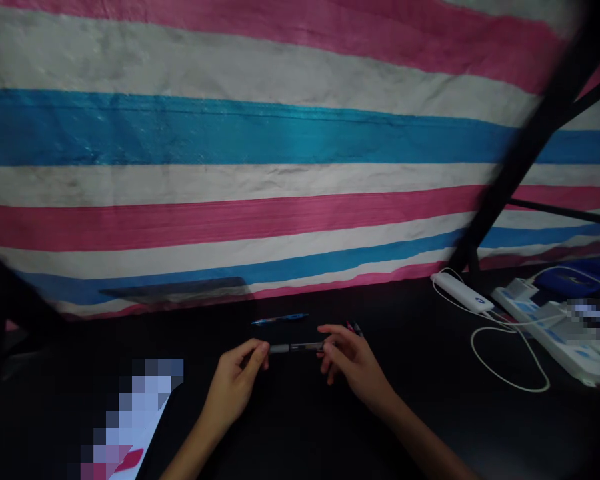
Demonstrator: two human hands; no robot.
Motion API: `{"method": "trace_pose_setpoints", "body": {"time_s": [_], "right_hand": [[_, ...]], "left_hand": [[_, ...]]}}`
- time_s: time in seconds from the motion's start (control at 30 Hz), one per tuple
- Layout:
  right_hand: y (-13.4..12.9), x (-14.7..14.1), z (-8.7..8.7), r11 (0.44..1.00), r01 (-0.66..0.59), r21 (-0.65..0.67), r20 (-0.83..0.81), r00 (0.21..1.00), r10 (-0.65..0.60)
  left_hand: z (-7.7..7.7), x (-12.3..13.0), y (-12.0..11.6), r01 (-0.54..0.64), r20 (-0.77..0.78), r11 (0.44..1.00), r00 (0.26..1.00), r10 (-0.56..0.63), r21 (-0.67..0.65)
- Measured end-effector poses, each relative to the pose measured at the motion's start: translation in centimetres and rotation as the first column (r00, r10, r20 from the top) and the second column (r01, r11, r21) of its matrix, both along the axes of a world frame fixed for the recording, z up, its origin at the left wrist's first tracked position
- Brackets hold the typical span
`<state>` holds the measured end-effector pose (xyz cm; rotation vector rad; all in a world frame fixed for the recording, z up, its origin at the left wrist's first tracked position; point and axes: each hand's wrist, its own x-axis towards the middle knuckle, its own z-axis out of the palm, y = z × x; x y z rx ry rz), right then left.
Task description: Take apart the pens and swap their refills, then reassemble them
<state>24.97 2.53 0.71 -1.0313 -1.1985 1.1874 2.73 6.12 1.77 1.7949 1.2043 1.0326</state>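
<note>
A pen [294, 347] with a grey grip and a clear, dark-tipped barrel lies level between my two hands. Its grey end is pinched between the thumb and fingers of my left hand [237, 377]. At the other end, the thumb and fingers of my right hand [350, 360] close round the barrel, hiding that tip. Just beyond the hands, a blue pen [280, 319] rests on the black tabletop [290, 427]. Partly hidden behind my right hand is a small dark and pink item [355, 328], too covered to name.
To the right lie a white power strip [555, 333] with plugs, a white elongated device [461, 292] and a looping white cable [510, 388]. A bright screen [153, 427] stands at lower left. Striped sheeting [280, 140] hangs behind, with a slanting black frame bar [525, 147].
</note>
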Motion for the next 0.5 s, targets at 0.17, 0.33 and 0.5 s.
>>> {"method": "trace_pose_setpoints", "body": {"time_s": [0.17, 0.33, 0.5], "right_hand": [[0.37, 0.19, -0.34, 1.000, 0.019, -0.014, 0.029, 0.999, -0.019], [0.36, 0.22, -0.42, 0.999, 0.010, -0.041, -0.026, 1.000, -0.011], [0.44, 0.38, -0.55, 0.998, 0.059, -0.005, 0.007, 0.998, -0.059]], "left_hand": [[-0.50, -0.04, 0.32, 0.001, 0.183, 0.989, 0.983, 0.027, -0.149], [-0.64, -0.02, 0.39, 0.015, 0.276, 0.981, 0.960, 0.040, -0.194], [-0.35, 0.32, 0.12, 0.048, 0.328, 0.978, 0.945, 0.021, -0.202]]}}
